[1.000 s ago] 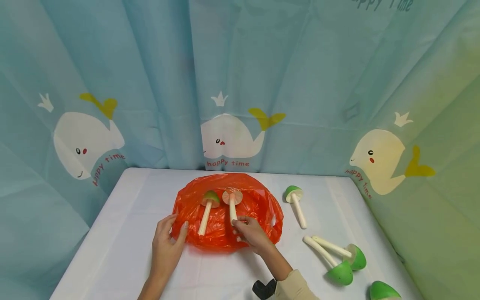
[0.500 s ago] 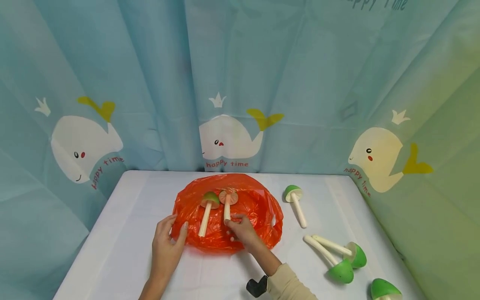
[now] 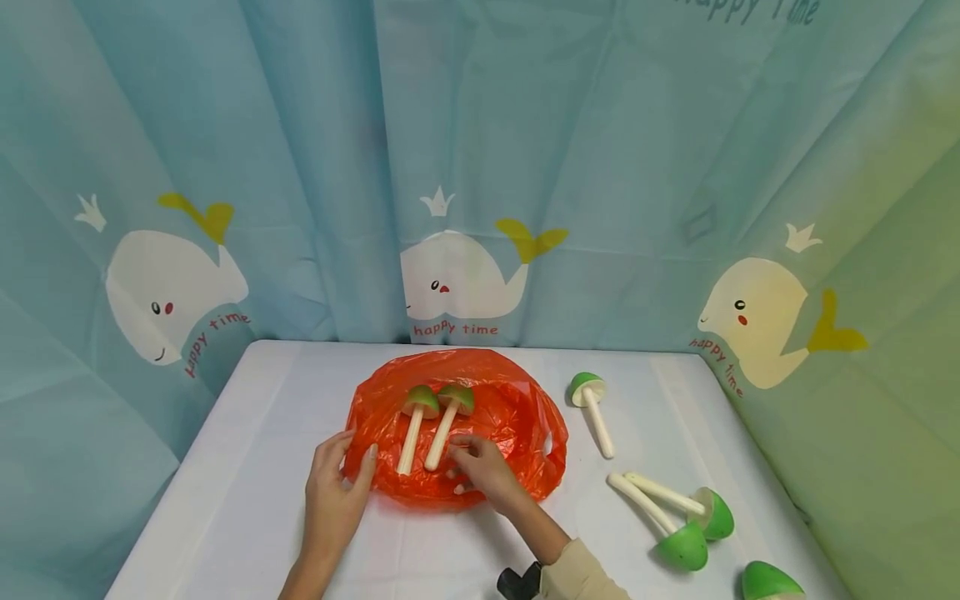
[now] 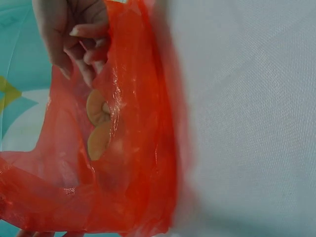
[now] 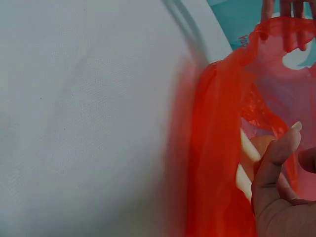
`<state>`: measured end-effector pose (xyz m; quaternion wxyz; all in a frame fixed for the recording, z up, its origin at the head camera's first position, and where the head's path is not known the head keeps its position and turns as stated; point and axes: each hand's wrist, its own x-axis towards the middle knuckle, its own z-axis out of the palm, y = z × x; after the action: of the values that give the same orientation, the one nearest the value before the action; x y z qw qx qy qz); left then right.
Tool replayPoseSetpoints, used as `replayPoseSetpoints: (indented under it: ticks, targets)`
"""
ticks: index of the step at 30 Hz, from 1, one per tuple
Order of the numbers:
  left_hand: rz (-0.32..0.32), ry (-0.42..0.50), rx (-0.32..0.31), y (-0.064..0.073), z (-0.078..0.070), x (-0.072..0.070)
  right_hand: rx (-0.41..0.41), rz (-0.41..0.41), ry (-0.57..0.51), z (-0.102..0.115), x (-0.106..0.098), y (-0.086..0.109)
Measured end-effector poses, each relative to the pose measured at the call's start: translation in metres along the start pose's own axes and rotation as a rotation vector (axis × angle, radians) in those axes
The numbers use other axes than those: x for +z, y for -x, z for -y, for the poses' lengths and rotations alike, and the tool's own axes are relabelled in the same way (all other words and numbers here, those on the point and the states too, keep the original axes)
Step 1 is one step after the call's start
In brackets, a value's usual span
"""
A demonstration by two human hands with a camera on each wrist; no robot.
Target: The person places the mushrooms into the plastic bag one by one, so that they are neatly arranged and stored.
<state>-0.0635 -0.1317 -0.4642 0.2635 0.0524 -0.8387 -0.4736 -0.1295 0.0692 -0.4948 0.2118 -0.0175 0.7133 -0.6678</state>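
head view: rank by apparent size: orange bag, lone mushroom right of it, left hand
1. orange bag, clearly largest.
2. left hand.
3. lone mushroom, thinnest; about as long as the hand, which sits nearer the camera, so 2 and 3 are unsure.

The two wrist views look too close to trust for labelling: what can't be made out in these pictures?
- Left wrist view: mushroom caps only tan blurs through the orange bag.
- Right wrist view: right hand cut by the frame edge; grip unclear.
- Head view: the green mushroom at the bottom edge has its stem cut off.
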Motion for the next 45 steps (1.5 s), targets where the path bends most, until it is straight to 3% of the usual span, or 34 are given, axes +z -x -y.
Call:
replayPoseSetpoints:
  ticks: [7,16,30,35,39,45]
  targets:
    - [0.003,0.005,-0.009,0.0,0.001,0.0,-0.06,-0.03,0.024,0.009,-0.012,0.012]
    - [0.001,0.004,-0.02,0.0,0.001,0.001,-0.069,-0.118,0.029,0.017,-0.046,0.027]
    - [-0.017,-0.011,-0.018,0.0,0.005,-0.001,-0.07,-0.43,-0.039,0.013,-0.108,0.034]
    - [-0.038,-0.017,-0.004,0.0,0.007,-0.001,-0.069,-0.536,0.035,0.009,-0.128,0.035]
    - [-0.043,-0.015,-0.01,0.001,0.008,-0.001,-0.055,-0.576,0.122,0.006,-0.142,0.038]
    - [-0.012,-0.012,-0.049,-0.001,0.007,-0.001,-0.012,-0.468,0.395,0.009,-0.161,0.043]
